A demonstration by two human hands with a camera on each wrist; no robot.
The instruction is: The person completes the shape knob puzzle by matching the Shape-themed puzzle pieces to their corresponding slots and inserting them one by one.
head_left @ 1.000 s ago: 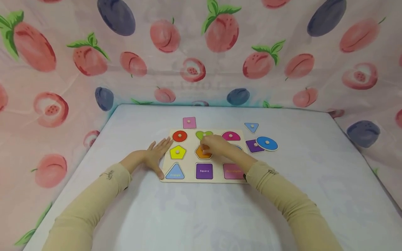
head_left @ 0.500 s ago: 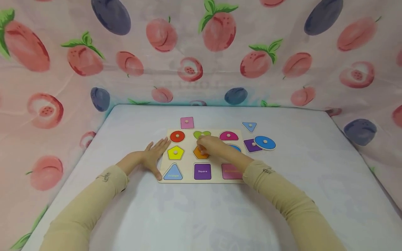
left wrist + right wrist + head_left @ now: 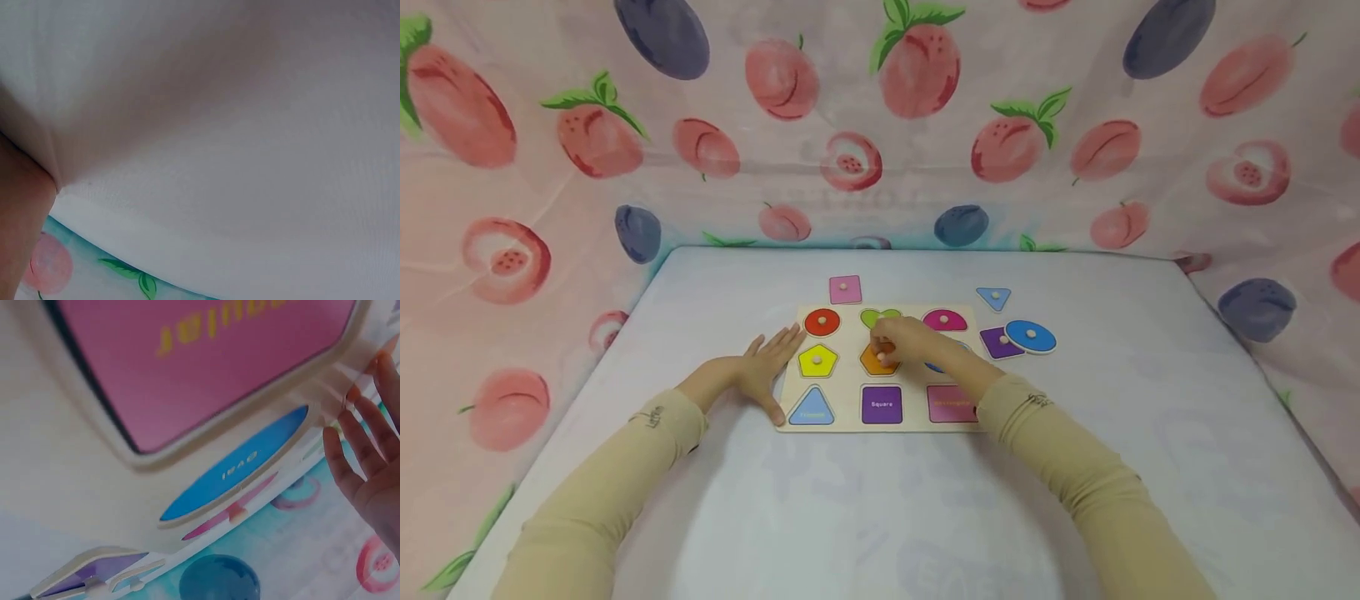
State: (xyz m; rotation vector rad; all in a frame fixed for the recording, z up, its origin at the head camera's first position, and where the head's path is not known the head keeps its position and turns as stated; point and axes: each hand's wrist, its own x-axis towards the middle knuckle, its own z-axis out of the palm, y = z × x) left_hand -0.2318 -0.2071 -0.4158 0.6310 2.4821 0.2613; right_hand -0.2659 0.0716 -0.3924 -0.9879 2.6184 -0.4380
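Note:
A wooden knob puzzle board (image 3: 850, 400) lies flat on the white table. My left hand (image 3: 763, 371) rests along its left edge, fingers spread, holding nothing. Over the middle of the board, my right hand (image 3: 906, 340) pinches the knob of the orange hexagon piece (image 3: 872, 364), which lies at its place on the board. Right beside that hand are the green heart (image 3: 871, 317) and the yellow pentagon (image 3: 817, 361). The right wrist view shows the curled fingers (image 3: 337, 456) at the right edge, with the bare oval recess (image 3: 240, 464) nearer; the fingertips' contact is blurred there.
Off the board lie a pink rectangle piece (image 3: 846, 290), a light blue triangle piece (image 3: 994, 297), and a blue oval piece (image 3: 1041, 337) overlapping a purple square piece (image 3: 992, 343). Red circle (image 3: 822, 322) and magenta semicircle (image 3: 945, 322) sit in the board. Fruit-print cloth (image 3: 910, 183) hangs behind.
The head view has shifted slightly, moving everything a little left and up. Both hands keep their places on the board, the right one still at the orange hexagon.

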